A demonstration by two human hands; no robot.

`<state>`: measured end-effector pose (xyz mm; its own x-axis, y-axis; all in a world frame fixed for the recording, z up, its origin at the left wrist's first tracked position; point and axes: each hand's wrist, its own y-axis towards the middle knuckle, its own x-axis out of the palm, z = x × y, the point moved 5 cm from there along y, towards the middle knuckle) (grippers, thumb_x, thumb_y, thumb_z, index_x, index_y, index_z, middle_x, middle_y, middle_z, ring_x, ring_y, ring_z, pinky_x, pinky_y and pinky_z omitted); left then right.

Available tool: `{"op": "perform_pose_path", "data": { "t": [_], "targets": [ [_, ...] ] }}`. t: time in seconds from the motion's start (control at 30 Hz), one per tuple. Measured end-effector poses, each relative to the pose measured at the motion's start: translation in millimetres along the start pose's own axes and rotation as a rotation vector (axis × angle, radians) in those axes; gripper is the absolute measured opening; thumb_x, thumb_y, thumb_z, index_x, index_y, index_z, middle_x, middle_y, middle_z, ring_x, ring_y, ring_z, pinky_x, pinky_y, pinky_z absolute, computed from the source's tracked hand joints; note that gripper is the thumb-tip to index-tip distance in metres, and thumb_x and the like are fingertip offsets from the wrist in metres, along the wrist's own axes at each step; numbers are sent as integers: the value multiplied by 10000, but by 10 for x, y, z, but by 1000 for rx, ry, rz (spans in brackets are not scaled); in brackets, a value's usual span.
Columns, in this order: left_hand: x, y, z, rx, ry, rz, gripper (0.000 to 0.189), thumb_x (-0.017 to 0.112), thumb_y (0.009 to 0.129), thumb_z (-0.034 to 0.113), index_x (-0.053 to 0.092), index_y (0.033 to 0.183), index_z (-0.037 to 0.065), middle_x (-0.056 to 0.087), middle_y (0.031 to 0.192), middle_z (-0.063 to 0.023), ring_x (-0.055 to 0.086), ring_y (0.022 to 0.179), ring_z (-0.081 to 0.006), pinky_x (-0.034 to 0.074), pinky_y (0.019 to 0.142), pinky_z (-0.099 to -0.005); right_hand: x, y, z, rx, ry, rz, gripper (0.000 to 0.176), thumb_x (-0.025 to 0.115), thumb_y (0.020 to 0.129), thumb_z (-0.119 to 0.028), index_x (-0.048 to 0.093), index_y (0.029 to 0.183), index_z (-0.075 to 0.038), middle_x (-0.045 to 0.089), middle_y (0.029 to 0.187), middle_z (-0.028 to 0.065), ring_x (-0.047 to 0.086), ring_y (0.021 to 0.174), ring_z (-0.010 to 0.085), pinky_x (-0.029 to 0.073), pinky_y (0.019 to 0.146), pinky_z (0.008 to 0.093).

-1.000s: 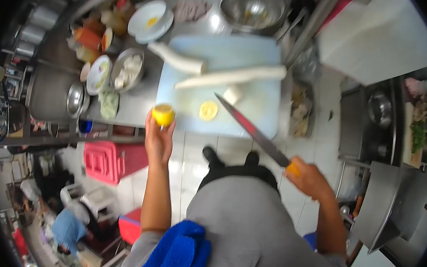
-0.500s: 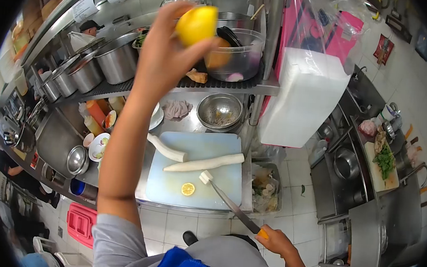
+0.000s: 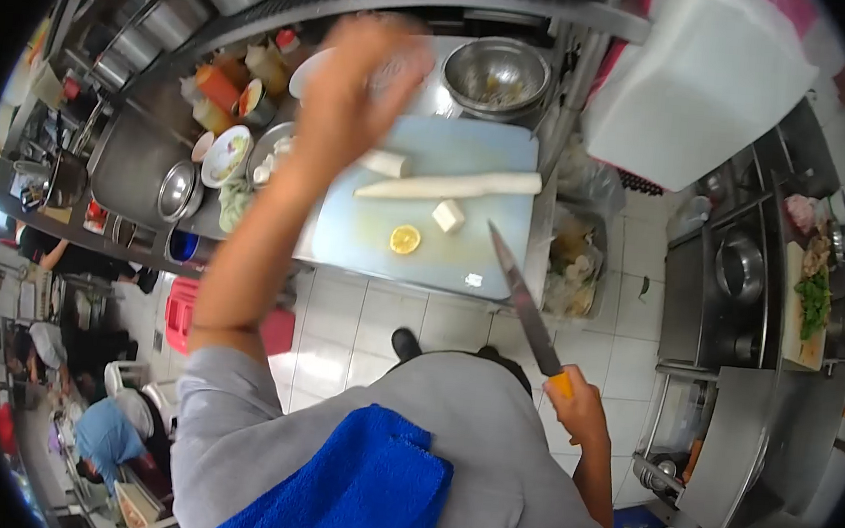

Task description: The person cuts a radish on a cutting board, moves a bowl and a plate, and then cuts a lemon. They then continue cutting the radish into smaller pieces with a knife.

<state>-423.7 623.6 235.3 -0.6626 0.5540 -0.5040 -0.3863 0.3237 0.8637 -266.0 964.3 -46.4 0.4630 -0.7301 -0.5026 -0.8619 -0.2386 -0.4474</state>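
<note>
My left hand [image 3: 361, 95] is raised over the back left of the cutting board [image 3: 354, 249] and is blurred. Its thumb stands apart from the fingers, and I see nothing between them. My right hand [image 3: 580, 407] grips a knife [image 3: 530, 312] by its orange handle, the blade pointing up past the board's right front corner. On the board lie a long peeled white vegetable [image 3: 449, 184], a second white length [image 3: 388, 163] partly behind my left hand, a cut white chunk [image 3: 447, 215] and a lemon slice or half [image 3: 405, 240], cut face up.
Behind the board sits a metal bowl [image 3: 497, 76]. A bin of scraps [image 3: 576, 266] stands at the board's right, below a white stack in plastic [image 3: 699, 97]. Sauce bottles [image 3: 218, 87] and a bowl of cut food [image 3: 225, 156] are on the left. A shelf edge [image 3: 483, 1] crosses above.
The lemon in my left hand is no longer visible, and that hand is lower over the counter. The knife tip has left the white chunk and moved right. My view has tilted down.
</note>
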Motion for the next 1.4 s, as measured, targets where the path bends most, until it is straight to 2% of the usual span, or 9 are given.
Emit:
{"op": "perform_pose_path", "data": {
  "t": [0.1,0.27,0.6,0.7,0.77,0.9,0.97,1.07,1.4],
  "targets": [
    [658,-1729,-195,-543,-178,-389,281,743,782,138,637,1023,38,646,1010,-139,608,976,-323,496,831,-394,-61,64,71,-7,20,45,325,679,857,-274,531,1054,-62,637,765,212,633,743,424,480,626,439],
    [765,-2852,75,-766,-15,-417,428,761,748,118,595,1133,32,580,1164,-150,544,1069,-337,470,904,-399,-239,162,-200,-14,-92,-17,317,662,868,-272,524,1047,-51,629,747,208,632,720,409,472,622,428],
    [925,-3032,-2,-620,179,-474,386,733,732,112,614,1093,47,591,1162,-131,559,1022,-329,518,819,-394,-102,319,-346,-78,-162,-103,315,666,869,-272,509,1033,-53,627,725,201,621,693,407,462,605,442],
    [859,-3085,-66,-634,110,-466,317,713,732,89,624,1034,48,607,1139,-129,576,1000,-324,528,808,-394,-61,308,-370,-107,-203,-127,321,670,867,-278,496,1022,-57,633,732,205,620,707,421,464,608,451],
    [792,-3062,25,-497,-61,-474,292,712,745,85,622,1021,49,587,1188,-136,589,997,-321,527,820,-395,-25,304,-430,-85,-221,-147,318,667,870,-282,488,1007,-59,637,741,210,616,719,432,461,609,460],
    [680,-3103,133,-533,-110,-457,300,727,744,87,624,1023,46,568,1197,-142,590,1011,-324,529,821,-393,77,409,-657,-147,-282,-152,315,665,873,-289,489,992,-57,639,741,202,617,712,429,463,606,465],
    [669,-3178,92,-782,-158,-395,323,749,738,108,628,1030,44,562,1154,-137,564,1025,-330,512,838,-398,127,473,-863,-342,-385,-72,317,668,869,-290,490,981,-53,640,732,198,620,704,426,472,605,479],
    [673,-3068,133,-675,-15,-357,351,761,722,116,630,1040,45,566,1069,-128,531,1028,-330,485,854,-403,213,585,-1047,-414,-555,-29,325,676,861,-289,494,977,-46,643,722,186,624,673,413,487,589,483],
    [728,-3066,142,-705,-4,-348,358,771,685,69,628,1012,34,577,1027,-130,520,994,-331,463,851,-408,137,640,-1287,-535,-816,-56,350,677,857,-286,478,995,-34,651,709,150,634,607,368,497,533,461]
  ]
}}
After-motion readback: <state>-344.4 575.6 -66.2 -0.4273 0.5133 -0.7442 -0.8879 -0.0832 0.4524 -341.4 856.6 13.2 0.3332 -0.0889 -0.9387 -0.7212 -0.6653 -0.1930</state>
